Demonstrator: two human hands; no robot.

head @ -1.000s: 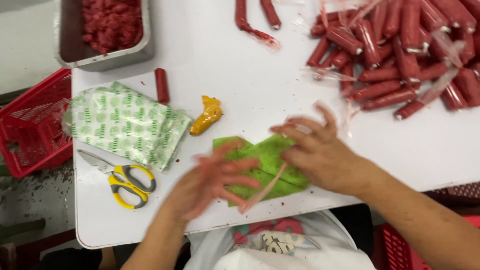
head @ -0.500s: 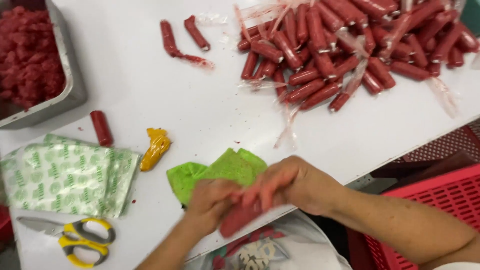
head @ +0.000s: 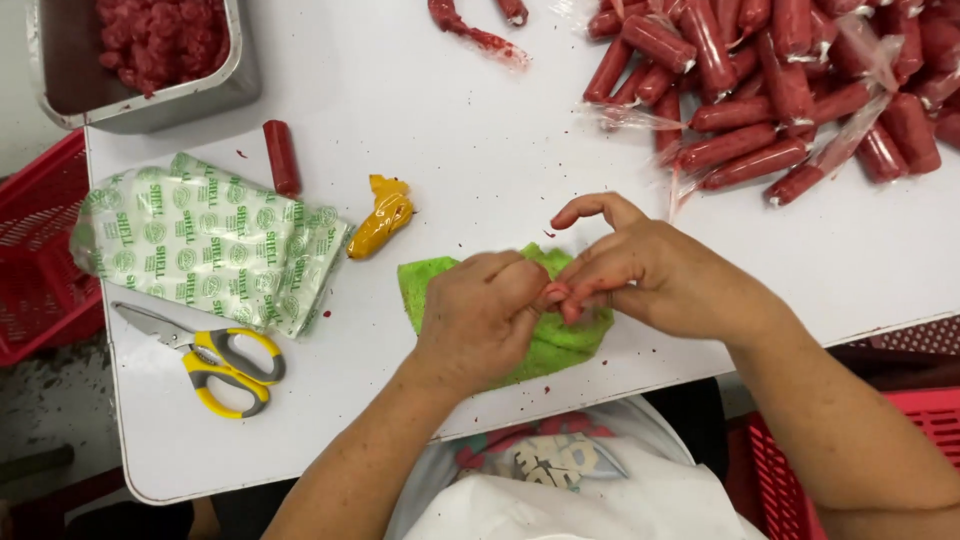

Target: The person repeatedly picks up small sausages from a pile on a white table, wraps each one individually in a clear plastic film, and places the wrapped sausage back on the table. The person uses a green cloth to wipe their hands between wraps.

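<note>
Both hands [head: 560, 295] pinch something small (orientation hidden) over green cloth [head: 560, 340].

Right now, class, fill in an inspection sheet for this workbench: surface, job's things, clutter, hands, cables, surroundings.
Surface: white table, speckled with red bits.
Job's things: green cloth under both hands; pile of red sausages far right; metal tray of minced meat far left.
Clutter: yellow-handled scissors, printed plastic bags, lone sausage, yellow twist.
Hands: left hand and right hand meet fingertip to fingertip over the cloth; anything pinched is hidden.
Cables: nothing seen.
Surroundings: red baskets on both sides.
</note>
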